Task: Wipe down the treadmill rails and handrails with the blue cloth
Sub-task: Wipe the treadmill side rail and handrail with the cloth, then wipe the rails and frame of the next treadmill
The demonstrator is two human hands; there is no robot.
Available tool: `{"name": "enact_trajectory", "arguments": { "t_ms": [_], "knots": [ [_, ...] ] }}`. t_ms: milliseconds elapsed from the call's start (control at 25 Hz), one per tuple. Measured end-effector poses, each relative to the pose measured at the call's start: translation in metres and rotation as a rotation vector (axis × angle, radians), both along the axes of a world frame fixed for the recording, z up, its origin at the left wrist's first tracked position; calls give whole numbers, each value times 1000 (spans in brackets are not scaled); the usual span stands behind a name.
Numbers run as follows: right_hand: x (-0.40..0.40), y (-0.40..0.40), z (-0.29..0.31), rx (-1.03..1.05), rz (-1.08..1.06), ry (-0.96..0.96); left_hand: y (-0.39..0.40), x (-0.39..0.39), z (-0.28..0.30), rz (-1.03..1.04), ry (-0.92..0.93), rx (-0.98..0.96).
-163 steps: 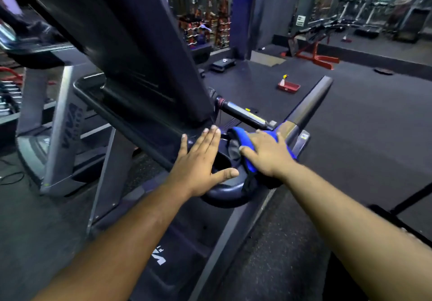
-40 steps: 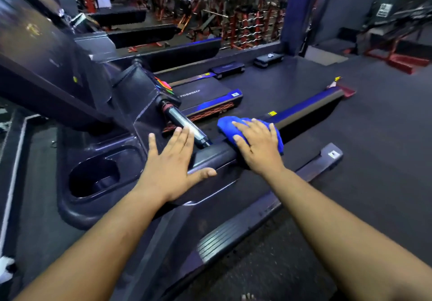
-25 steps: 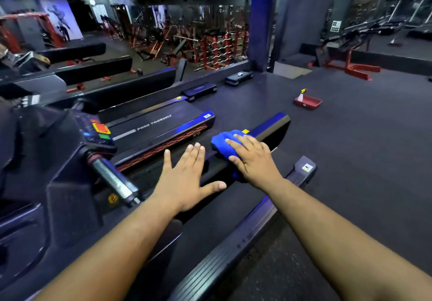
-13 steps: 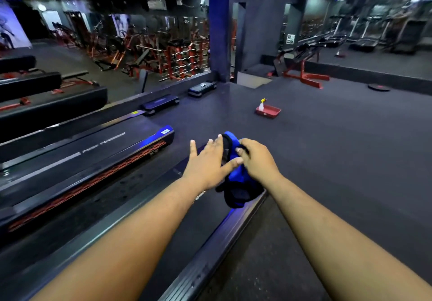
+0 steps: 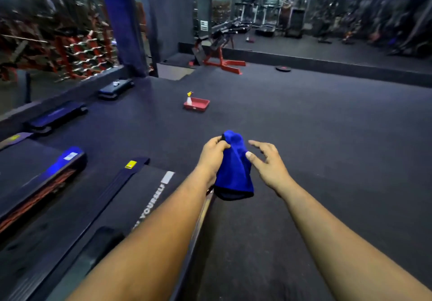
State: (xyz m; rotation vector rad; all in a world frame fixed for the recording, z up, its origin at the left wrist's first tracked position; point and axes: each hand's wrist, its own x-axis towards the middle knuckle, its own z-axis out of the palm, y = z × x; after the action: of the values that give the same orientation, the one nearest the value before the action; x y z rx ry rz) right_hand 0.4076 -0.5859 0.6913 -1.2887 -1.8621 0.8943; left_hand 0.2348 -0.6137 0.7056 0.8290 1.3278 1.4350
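The blue cloth (image 5: 233,167) hangs in the air in front of me, above the rear end of the treadmill. My left hand (image 5: 214,154) grips its top edge with curled fingers. My right hand (image 5: 268,163) is just to the right of the cloth, fingers spread and relaxed, its thumb tip touching the cloth's side. The treadmill belt (image 5: 131,209) with white lettering lies at the lower left, and its right side rail (image 5: 203,209) runs under my left forearm.
A red tray (image 5: 197,105) with a spray bottle (image 5: 189,98) stands on the dark floor ahead. Another treadmill deck (image 5: 39,177) lies at the left. A blue pillar (image 5: 121,25), red benches and racks stand further back.
My hands have left the treadmill's rail and lifted the cloth. The cloth has passed from my right hand to my left; my right hand has let go. My view has swung right, toward the open floor.
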Motion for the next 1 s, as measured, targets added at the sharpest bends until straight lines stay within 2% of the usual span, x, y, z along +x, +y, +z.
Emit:
{"name": "enact_trajectory", "arguments": {
  "t_ms": [80, 160, 320, 440, 600, 760, 840, 1000],
  "knots": [
    [14, 39, 4, -145, -92, 19, 45, 5, -2, -39, -70, -25],
    [18, 82, 2, -306, -79, 116, 90, 8, -5, -100, -116, -5],
    [4, 166, -6, -532, 157, 413, 168, -13, -18, -71, -122, 16],
    [-32, 236, -11, -554, 305, 443, 211, -48, -33, 99, 3, -36],
    [-109, 295, -6, -558, 364, 473, 228, -107, -44, 368, 35, -117],
    [-219, 334, -4, -552, 532, 425, 224, -188, -51, 369, -3, -31],
    [-282, 339, -9, -547, 627, 418, 215, -232, -61, 526, 23, -23],
    [-385, 328, -14, -544, 800, 362, 186, -307, -69, 817, -87, 12]
  ]
}}
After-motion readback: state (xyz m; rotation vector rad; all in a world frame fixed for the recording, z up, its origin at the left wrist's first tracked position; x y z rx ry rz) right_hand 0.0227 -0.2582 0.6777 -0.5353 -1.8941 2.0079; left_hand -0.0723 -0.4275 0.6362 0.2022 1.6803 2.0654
